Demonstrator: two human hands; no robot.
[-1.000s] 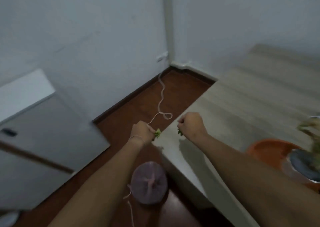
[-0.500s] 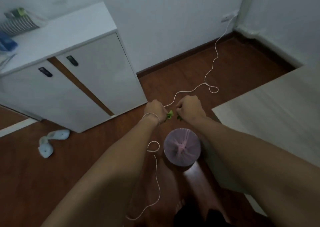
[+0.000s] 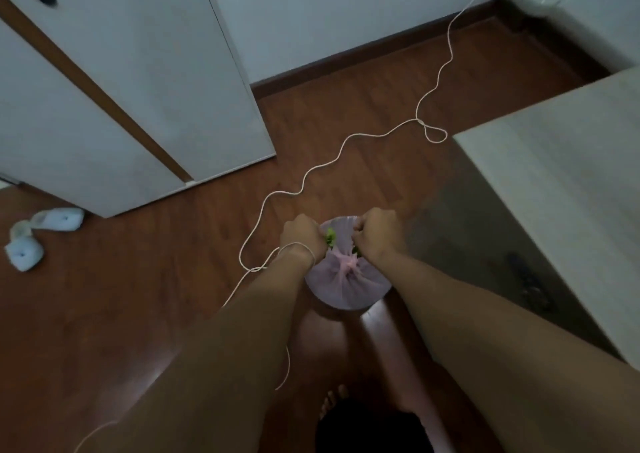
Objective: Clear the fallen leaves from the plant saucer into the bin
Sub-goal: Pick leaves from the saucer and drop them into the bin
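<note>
Left hand [image 3: 300, 237] fisted around green leaves [image 3: 330, 237]. Right hand [image 3: 377, 234] likewise fisted, a green scrap showing beneath. Both held close together, directly over bin [image 3: 346, 286] lined with pink bag. White cord [image 3: 304, 179] looped at left wrist, trailing across wooden floor [image 3: 104, 296]. Table [image 3: 561, 161] at right.

Dim, bluish indoor light; soft glare patches on floor [image 3: 166, 359]; wide-angle bending at edges; slight overall blur
</note>
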